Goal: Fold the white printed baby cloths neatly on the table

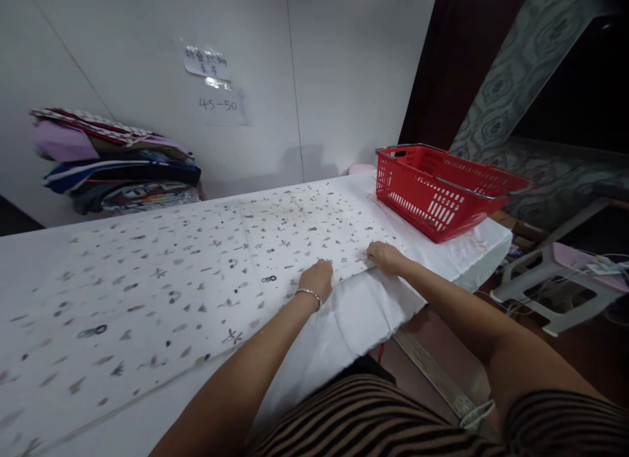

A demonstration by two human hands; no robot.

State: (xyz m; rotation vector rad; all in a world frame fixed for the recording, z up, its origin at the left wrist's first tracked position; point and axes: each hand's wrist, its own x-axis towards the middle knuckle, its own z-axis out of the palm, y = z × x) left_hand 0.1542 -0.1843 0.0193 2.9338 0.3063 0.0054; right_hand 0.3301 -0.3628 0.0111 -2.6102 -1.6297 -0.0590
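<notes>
A long piece of white printed fabric (196,267), patterned with small grey and brown motifs, lies flat along the table. My left hand (318,278), with a silver bracelet at the wrist, is closed on its near edge. A short way to the right, my right hand (386,257) pinches the same fabric by its near right corner. Both sets of fingers are curled, and the fingertips are partly hidden. A faint crease runs across the cloth left of my hands.
A red plastic basket (437,195) stands at the table's right end. Folded clothes (122,162) are stacked at the back left against the wall. The white-covered table (354,326) has its near edge at my body. A plastic stool (555,280) with cables stands right.
</notes>
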